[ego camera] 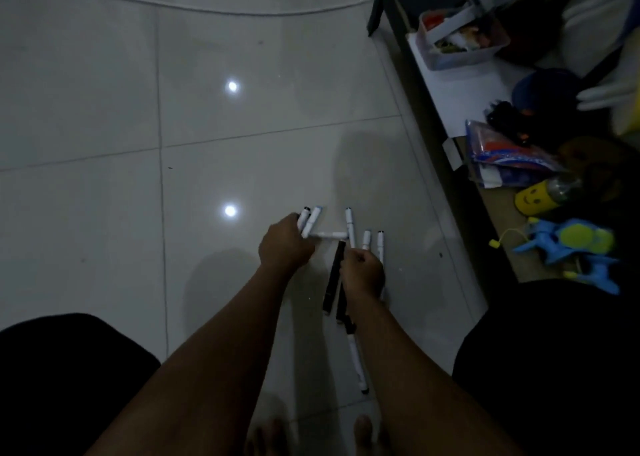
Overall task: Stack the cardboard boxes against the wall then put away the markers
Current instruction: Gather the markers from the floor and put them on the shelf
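Several markers lie on the pale tiled floor in front of me. My left hand (284, 244) is closed around two white markers (309, 221) that stick up past my fingers. My right hand (362, 273) is closed on several white markers (366, 239) with their capped ends pointing away from me. A short white marker (328, 236) lies crosswise between my hands. Two black markers (333, 277) lie beside my right hand, and another white marker (358, 365) lies under my right forearm. No cardboard boxes are in view.
A low dark shelf (460, 192) runs along the right, holding a clear plastic tub (457, 40), white paper, a blue packet (505, 158), a yellow bottle (540, 199) and a blue toy (571, 248). My knees and bare feet frame the bottom. A cable (173, 5) crosses the far floor.
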